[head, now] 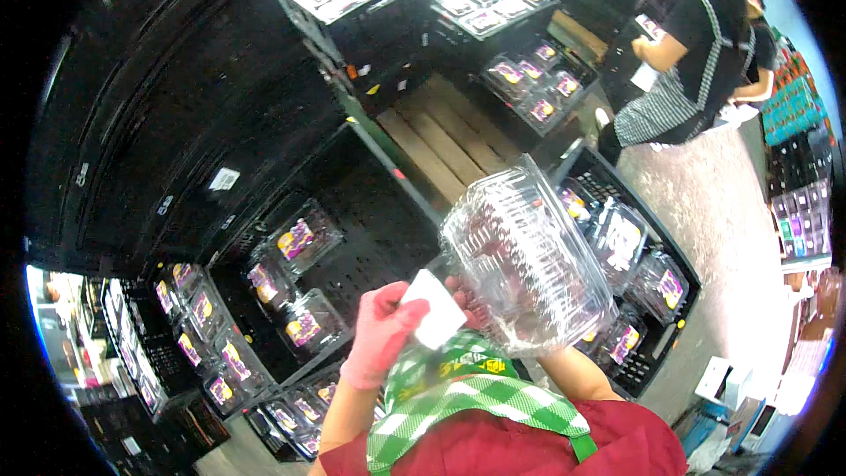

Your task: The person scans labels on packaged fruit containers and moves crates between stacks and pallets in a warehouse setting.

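My left hand [378,330], in a pink glove, pinches a small white card or folded label [433,312] in front of my green checked apron [486,396]. A clear ridged plastic container [522,258], or a stack of them, is tilted up in my right hand [461,296]. Most of that hand is behind the plastic; only pinkish fingertips show at its left edge. To the left, a black crate [377,225] holds a few labelled clear clamshell packs [307,324] along its near-left side. Under the raised container on the right, another black crate [684,264] holds several packs [657,287].
Tall black crate stacks [185,99] rise at the left. Filled crates [492,3] stand at the back, beside a wooden pallet [449,132]. At the upper right, a person [700,59] holds a pack, with another person behind. Boxes [727,383] sit at the lower right.
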The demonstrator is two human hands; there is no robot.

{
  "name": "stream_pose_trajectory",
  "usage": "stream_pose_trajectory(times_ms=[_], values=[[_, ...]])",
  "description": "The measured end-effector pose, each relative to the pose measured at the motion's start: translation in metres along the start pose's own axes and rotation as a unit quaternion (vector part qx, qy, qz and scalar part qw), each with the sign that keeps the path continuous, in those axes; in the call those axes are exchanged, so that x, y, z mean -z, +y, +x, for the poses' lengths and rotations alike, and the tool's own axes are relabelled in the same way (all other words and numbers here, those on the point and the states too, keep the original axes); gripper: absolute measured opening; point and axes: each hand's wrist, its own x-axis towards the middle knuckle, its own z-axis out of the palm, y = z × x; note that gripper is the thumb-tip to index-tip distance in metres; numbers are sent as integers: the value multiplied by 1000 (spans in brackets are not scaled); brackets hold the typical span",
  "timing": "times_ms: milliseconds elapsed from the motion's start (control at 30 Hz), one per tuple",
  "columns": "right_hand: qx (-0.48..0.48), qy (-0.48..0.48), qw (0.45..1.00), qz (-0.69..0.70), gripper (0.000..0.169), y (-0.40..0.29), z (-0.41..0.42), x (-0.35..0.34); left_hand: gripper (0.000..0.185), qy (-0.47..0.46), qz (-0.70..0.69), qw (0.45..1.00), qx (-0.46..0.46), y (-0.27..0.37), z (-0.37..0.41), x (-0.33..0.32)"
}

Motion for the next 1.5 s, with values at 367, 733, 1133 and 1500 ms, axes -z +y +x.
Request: stream_pose_trajectory(times_ms=[367, 733, 1133, 1500], values=[[107, -44, 992, 51, 56, -45, -123, 72, 22, -169, 96, 977, 85, -38, 27, -144], [130, -110, 970, 173, 51, -62, -152, 130, 45, -171, 498, 850, 18, -82, 32, -162], [317, 81, 943, -61, 43, -173, -115, 162, 57, -89, 219, 966, -102, -100, -16, -101], [516, 536, 522, -418, 50, -231, -31, 200, 50, 188, 87, 955, -213, -56, -72, -47]])
